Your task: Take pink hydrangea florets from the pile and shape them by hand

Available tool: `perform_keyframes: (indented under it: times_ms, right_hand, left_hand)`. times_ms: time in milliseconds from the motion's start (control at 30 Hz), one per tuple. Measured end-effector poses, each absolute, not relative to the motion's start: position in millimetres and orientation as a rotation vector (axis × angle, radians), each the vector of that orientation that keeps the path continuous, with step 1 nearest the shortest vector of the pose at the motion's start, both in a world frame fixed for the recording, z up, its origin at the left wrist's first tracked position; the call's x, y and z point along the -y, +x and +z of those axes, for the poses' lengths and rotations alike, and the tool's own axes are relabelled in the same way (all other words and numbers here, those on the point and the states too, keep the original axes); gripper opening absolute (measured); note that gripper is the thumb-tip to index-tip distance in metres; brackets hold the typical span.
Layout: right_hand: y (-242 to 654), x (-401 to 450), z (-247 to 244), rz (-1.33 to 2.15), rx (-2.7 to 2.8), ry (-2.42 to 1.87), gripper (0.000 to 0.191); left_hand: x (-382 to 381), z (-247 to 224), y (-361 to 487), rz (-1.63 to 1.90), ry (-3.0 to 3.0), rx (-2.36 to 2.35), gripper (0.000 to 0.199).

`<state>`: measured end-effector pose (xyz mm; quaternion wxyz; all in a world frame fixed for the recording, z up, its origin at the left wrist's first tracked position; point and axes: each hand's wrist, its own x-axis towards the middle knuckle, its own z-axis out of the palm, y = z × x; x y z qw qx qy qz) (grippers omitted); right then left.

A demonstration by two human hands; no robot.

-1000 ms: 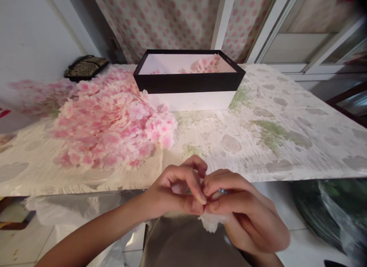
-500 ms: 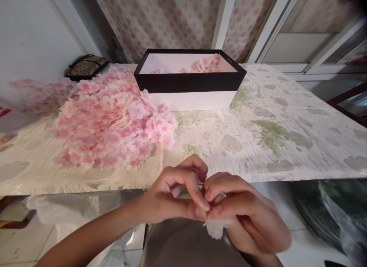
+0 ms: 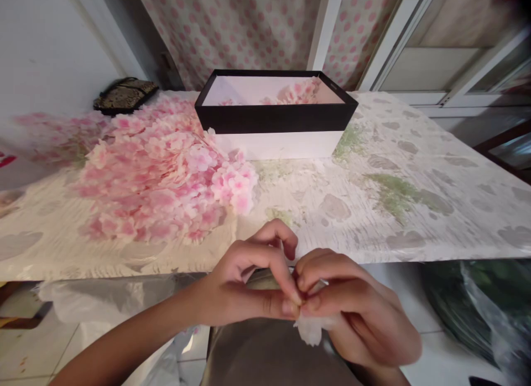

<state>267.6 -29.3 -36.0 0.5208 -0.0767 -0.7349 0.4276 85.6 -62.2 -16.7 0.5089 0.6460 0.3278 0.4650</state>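
Observation:
A pale, whitish artificial flower hangs below my fingertips, over my lap and just off the table's front edge. My right hand is closed, pinching it between thumb and fingers. The thumb and index finger of my left hand pinch together right against the right hand's tips, at the flower's base. Whatever sits between the left fingertips is too small and covered to make out. Beyond them on the table lies a big heap of pink artificial blossoms.
A black-rimmed white box stands at the back with pink blossoms inside. Green sprigs lie on, or are printed on, the patterned tablecloth. A dark patterned pouch sits back left. Plastic-wrapped green material is on the floor at right.
My left hand has shifted very slightly, its raised fingers a touch up and left. The pinch and the flower look nearly the same.

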Motion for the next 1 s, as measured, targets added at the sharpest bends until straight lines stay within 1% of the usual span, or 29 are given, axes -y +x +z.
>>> perform_keyframes:
  times_ms: [100, 200, 433, 533, 633, 700, 800, 900, 967, 1000]
  right_hand:
    - [267.0, 27.5, -38.4, 0.983, 1.792, -0.178, 0.022]
    - [266.0, 27.6, -41.6, 0.935, 1.77, -0.185, 0.025]
    - [265.8, 27.9, -40.7, 0.863, 1.818, -0.215, 0.022]
    - [266.6, 25.9, -43.0, 0.909, 1.85, -0.2, 0.026]
    - [265.0, 26.1, -48.1, 0.922, 1.879, -0.205, 0.028]
    - [263.1, 25.9, -52.2, 0.86, 1.946, -0.208, 0.029]
    - [263.5, 19.1, -60.5, 0.724, 1.985, -0.228, 0.034]
    - [271.0, 0.5, -72.7, 0.672, 1.846, -0.363, 0.039]
    - [277.8, -15.5, -82.1, 0.647, 1.703, -0.478, 0.034]
    - [280.7, -23.0, -86.4, 0.634, 1.638, -0.544, 0.029]
  left_hand:
    - [66.5, -8.5, 82.0, 1.062, 1.763, -0.939, 0.005]
    - [71.8, -2.9, 81.5, 1.027, 1.908, -1.019, 0.006]
    - [77.2, -1.3, 83.0, 1.069, 2.035, -1.074, 0.007]
    - [77.2, 2.5, 82.8, 0.98, 1.977, -1.128, 0.007]
    - [73.7, 1.0, 84.7, 0.894, 1.757, -1.099, 0.01]
    - [69.5, -4.3, 86.1, 0.878, 1.573, -1.13, 0.016]
    - [62.6, -11.4, 84.5, 0.918, 1.453, -1.318, 0.022]
    - [56.1, -9.0, 75.7, 0.976, 1.594, -1.501, 0.031]
    - [48.7, -3.6, 67.9, 1.002, 1.807, -1.63, 0.031]
    - [43.0, -1.0, 64.1, 1.015, 1.938, -1.704, 0.027]
